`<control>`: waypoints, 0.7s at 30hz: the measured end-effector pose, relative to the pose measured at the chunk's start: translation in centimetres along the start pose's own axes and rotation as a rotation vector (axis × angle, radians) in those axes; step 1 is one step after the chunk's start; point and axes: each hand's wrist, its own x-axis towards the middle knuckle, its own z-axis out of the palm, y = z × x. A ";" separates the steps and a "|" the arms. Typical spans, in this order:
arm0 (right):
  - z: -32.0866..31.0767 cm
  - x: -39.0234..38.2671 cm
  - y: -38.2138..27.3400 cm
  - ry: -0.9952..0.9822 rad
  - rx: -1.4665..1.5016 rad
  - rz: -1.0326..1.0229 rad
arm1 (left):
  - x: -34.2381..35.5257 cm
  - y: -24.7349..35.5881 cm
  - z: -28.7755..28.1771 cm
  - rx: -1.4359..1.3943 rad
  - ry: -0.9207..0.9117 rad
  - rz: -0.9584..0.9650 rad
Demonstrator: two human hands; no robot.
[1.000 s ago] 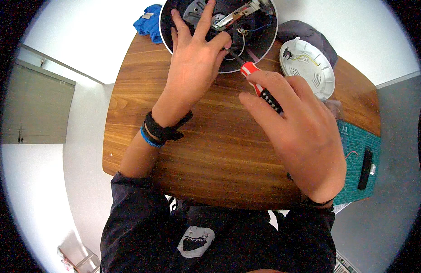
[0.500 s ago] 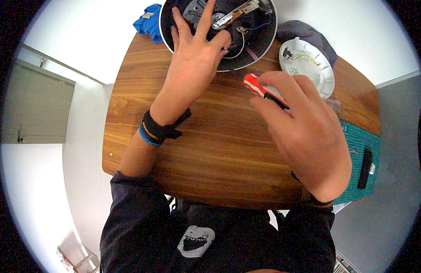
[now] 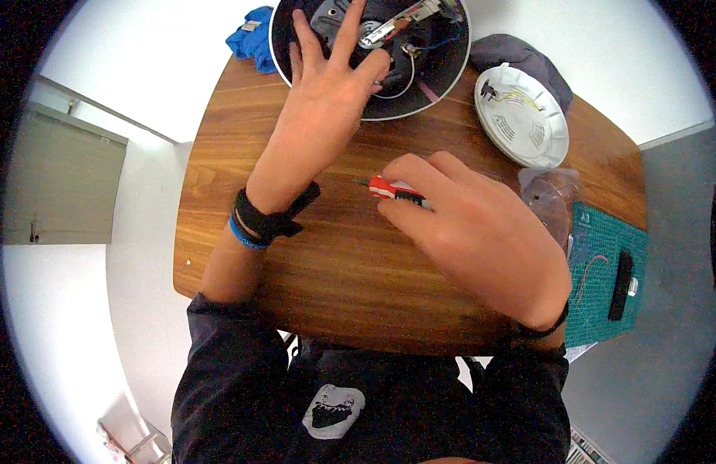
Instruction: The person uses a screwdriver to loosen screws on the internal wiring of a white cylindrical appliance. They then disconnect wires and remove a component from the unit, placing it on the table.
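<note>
My left hand (image 3: 320, 97) reaches into a round black housing with a pale rim (image 3: 438, 70), fingers spread over its inside; its thumb tip is partly hidden. A metal bracket (image 3: 400, 23) and wires sit in the housing. My right hand (image 3: 470, 232) is closed on a screwdriver with a red, white and black handle (image 3: 389, 187), lying low over the wooden table (image 3: 335, 255) in front of the housing, its thin shaft pointing left.
A white round cover (image 3: 520, 124) with a wire stands right of the housing, before dark grey cloth (image 3: 536, 58). Blue cloth (image 3: 254, 35) lies at back left. A clear plastic piece (image 3: 547, 193) and a green cutting mat (image 3: 594, 294) with a black bar (image 3: 621, 286) are at right.
The screwdriver, at the housing a second ago, has been drawn away and moved down-left onto or just above the table in my right hand. My left hand stays in the housing.
</note>
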 end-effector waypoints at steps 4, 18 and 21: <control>2.0 0.1 1.1 0.052 0.051 0.022 | -0.2 -0.4 -0.1 0.094 -0.036 0.020; 8.6 1.5 5.3 -0.077 -0.094 0.044 | -0.7 -0.3 -1.7 -0.046 -0.062 0.064; 8.2 1.5 5.3 -0.082 -0.098 0.034 | -0.7 -0.5 -2.2 -0.092 -0.061 0.096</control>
